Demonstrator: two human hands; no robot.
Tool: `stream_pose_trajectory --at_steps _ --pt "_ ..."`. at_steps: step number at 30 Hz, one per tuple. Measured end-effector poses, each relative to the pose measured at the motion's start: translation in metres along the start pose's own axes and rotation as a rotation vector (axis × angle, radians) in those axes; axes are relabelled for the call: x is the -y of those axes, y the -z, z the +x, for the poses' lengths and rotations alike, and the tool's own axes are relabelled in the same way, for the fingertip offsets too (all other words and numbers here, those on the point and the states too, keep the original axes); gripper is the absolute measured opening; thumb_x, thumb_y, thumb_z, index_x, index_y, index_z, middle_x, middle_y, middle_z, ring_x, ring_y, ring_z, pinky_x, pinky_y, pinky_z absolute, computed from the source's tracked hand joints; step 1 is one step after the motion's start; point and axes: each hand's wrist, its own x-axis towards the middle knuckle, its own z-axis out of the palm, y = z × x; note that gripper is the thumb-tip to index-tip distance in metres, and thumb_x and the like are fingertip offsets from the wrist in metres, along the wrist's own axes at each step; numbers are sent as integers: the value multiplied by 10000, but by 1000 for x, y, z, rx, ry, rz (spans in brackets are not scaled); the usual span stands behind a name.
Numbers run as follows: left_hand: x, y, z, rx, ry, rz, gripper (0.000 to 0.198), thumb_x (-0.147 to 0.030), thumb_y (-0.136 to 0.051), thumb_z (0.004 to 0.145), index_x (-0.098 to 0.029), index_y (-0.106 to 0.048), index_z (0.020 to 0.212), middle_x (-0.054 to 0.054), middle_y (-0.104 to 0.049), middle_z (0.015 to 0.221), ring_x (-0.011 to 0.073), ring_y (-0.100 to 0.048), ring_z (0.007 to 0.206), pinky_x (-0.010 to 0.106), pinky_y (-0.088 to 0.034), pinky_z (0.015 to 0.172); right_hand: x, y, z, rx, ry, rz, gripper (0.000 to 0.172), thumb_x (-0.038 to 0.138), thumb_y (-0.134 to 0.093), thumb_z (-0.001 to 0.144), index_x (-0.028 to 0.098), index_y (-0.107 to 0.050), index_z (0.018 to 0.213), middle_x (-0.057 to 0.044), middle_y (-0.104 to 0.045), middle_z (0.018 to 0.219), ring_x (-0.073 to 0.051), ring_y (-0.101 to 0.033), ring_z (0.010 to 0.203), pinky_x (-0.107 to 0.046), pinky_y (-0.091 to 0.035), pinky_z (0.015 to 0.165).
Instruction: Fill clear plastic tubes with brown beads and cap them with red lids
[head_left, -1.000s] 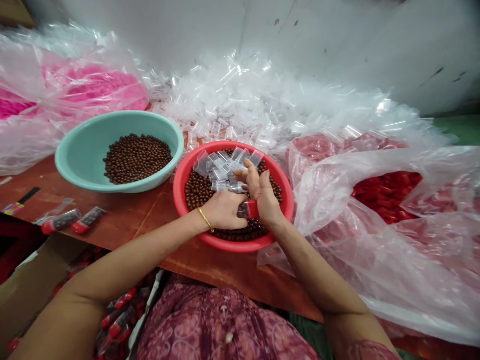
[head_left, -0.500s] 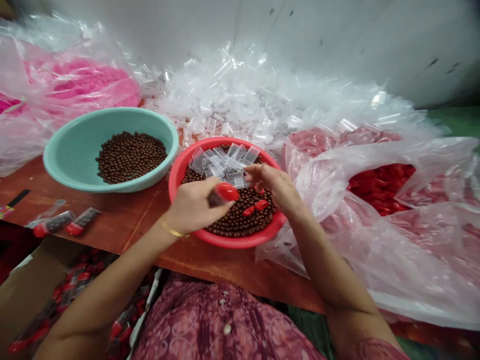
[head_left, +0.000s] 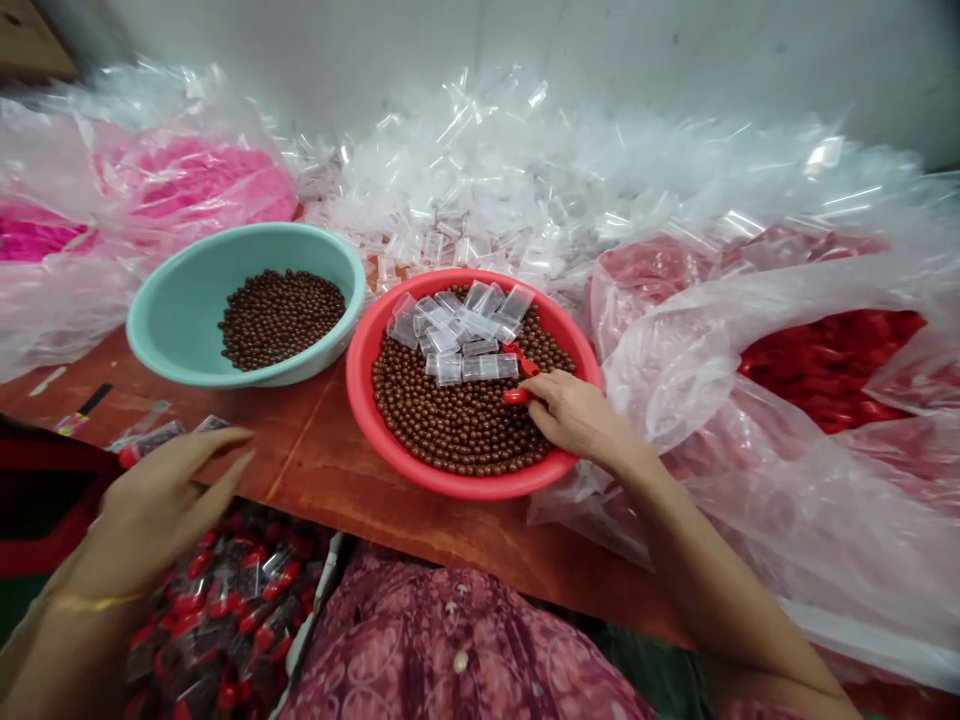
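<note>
Head view: left hand [head_left: 161,510] open, fingers spread, above the counter's [head_left: 337,490] front edge, near filled tubes [head_left: 150,442]. Right hand [head_left: 577,415] on the red basin's [head_left: 358,375] rim, fingers curled by red caps [head_left: 516,396], grip unclear. Clear tubes [head_left: 480,367] lie on brown beads [head_left: 450,425] in the basin.

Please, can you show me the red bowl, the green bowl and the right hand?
Red bowl [head_left: 457,483], head view, front rim.
Green bowl [head_left: 169,335], head view, inner wall.
Right hand [head_left: 577,415], head view, back of hand.
</note>
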Motion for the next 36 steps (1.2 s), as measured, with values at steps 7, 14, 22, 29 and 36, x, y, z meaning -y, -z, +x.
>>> stream_pose_trajectory --at_steps 7,14,22,29,36 --pt "-121 -37 123 346 -274 205 382 -304 -330 892 -144 -677 876 116 -702 867 227 -644 848 298 -463 728 -3 -3 -7 -89 -100 153 203 174 -395 809 177 -595 774 -65 -634 754 -187 -566 733 -284 -396 683" --pt "-139 -81 172 659 213 -204 613 -593 -347 839 -111 -622 578 101 -657 564 126 -533 430 245 -431 519 -3 -4 -8 -153 -107 273 170 209 -403 800 193 -523 681 -2 -542 625 -129 -473 561 -248 -331 568" --pt "-143 -70 176 415 224 -273 369 -502 -610 723 -141 -668 778 53 -675 715 135 -590 603 225 -438 553 -4 -5 -10 -188 -115 340 165 197 -406 783 190 -564 739 -12 -573 669 -142 -511 615 -250 -355 595" --pt "-162 -53 137 537 -390 293 264 -357 -683 668 -158 -663 842 90 -688 824 267 -647 865 299 -476 710 -5 -6 -11 -200 -105 378 153 197 -405 784 195 -530 696 1 -534 627 -128 -478 576 -239 -333 562" --pt "-144 -66 128 719 -339 -38 699 -339 -777 519 -128 -523 1136 53 -678 981 175 -647 844 218 -481 709 -5 -6 -11 -219 -114 395 178 200 -410 779 185 -585 746 -10 -560 655 -135 -492 590 -247 -347 574"
